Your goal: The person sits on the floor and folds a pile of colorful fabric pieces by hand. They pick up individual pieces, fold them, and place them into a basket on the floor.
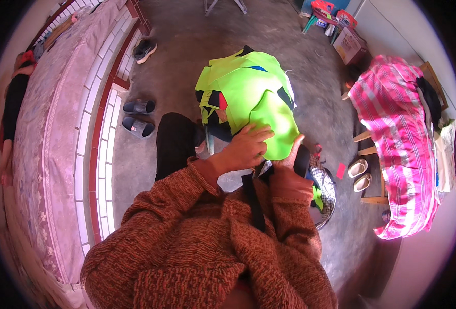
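Lime piece (278, 123), apparently midway, overlaps the pile (233, 72) — your right hand (288, 158) gripping it, your left hand (242, 149) bent on top, pinch unclear — the pile perhaps waiting.

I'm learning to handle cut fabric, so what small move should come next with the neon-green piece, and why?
Probably lift the neon-green fabric piece slightly toward the body: the left hand touches its left side, the right hand is at its near right edge, and its far end overlaps the fabric pile in view.
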Motion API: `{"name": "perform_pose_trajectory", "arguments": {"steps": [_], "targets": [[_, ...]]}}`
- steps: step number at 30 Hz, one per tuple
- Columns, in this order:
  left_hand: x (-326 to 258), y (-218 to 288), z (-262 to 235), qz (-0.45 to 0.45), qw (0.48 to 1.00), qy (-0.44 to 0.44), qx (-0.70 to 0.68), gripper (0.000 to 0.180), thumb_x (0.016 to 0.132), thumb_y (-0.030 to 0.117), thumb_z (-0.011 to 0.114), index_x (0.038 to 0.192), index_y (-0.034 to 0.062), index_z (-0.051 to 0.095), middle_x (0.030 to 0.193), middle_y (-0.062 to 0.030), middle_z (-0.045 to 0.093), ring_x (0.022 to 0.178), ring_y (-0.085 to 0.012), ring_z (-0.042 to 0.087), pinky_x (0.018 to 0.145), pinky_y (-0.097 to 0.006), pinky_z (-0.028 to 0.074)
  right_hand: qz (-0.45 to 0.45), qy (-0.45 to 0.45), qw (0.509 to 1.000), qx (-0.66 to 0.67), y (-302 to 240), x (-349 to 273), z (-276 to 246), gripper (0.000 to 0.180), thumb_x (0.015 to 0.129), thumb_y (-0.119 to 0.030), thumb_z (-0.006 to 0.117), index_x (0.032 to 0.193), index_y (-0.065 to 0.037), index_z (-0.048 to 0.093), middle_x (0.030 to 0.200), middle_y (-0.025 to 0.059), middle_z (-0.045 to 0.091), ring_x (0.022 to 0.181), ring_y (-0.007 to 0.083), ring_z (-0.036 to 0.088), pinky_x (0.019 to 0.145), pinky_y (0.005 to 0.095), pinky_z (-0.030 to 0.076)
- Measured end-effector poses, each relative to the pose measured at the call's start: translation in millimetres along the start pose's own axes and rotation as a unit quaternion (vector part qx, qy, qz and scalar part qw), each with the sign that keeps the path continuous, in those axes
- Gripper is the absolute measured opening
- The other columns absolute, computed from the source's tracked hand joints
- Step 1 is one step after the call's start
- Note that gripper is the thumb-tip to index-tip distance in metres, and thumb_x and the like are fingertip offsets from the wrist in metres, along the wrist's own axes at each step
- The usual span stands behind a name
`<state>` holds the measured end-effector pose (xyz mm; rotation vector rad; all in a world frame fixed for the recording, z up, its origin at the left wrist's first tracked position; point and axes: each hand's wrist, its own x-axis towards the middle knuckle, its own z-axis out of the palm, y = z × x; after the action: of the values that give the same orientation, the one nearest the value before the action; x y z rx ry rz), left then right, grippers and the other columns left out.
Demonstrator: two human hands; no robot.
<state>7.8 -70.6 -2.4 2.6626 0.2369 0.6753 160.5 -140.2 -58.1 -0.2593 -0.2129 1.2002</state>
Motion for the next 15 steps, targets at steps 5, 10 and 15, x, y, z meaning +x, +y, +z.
{"name": "perform_pose_trajectory", "arguments": {"steps": [5, 10, 15], "targets": [[-4.3, 1.4, -1.0, -0.003, 1.0, -0.011, -0.01, 0.009, 0.072, 0.015, 0.065, 0.075, 0.01, 0.058, 0.13, -0.0078, 0.051, 0.13, -0.0262, 0.038, 0.104, -0.05, 0.029, 0.06, 0.076, 0.992, -0.079, -1.4, 3.0, -31.6, 0.043, 0.087, -0.013, 0.061, 0.126, -0.004, 0.047, 0.114, 0.0108, 0.058, 0.102, 0.0233, 0.059, 0.088, 0.0379, 0.051], [-6.8, 0.8, -3.7, 0.004, 0.993, 0.077, -0.086, 0.01, 0.071, 0.012, 0.066, 0.076, 0.0083, 0.057, 0.126, -0.0093, 0.054, 0.12, -0.0283, 0.048, 0.1, -0.047, 0.035, 0.029, 0.147, 0.979, -0.14, -4.2, -2.6, -9.8, 0.039, 0.084, -0.005, 0.062, 0.121, -0.003, 0.05, 0.108, 0.0118, 0.061, 0.094, 0.0236, 0.063, 0.081, 0.0363, 0.054], [-10.0, -10.7, -22.3, -0.047, 0.977, 0.187, -0.088, 0.01, 0.07, 0.008, 0.067, 0.076, 0.0081, 0.06, 0.114, -0.0104, 0.061, 0.103, -0.0296, 0.057, 0.089, -0.039, 0.043, -0.129, 0.187, 0.962, -0.15, -42.6, -15.0, -8.3, 0.042, 0.077, 0.002, 0.065, 0.116, -0.007, 0.051, 0.101, 0.0097, 0.061, 0.092, 0.0237, 0.061, 0.082, 0.0369, 0.053]]}}
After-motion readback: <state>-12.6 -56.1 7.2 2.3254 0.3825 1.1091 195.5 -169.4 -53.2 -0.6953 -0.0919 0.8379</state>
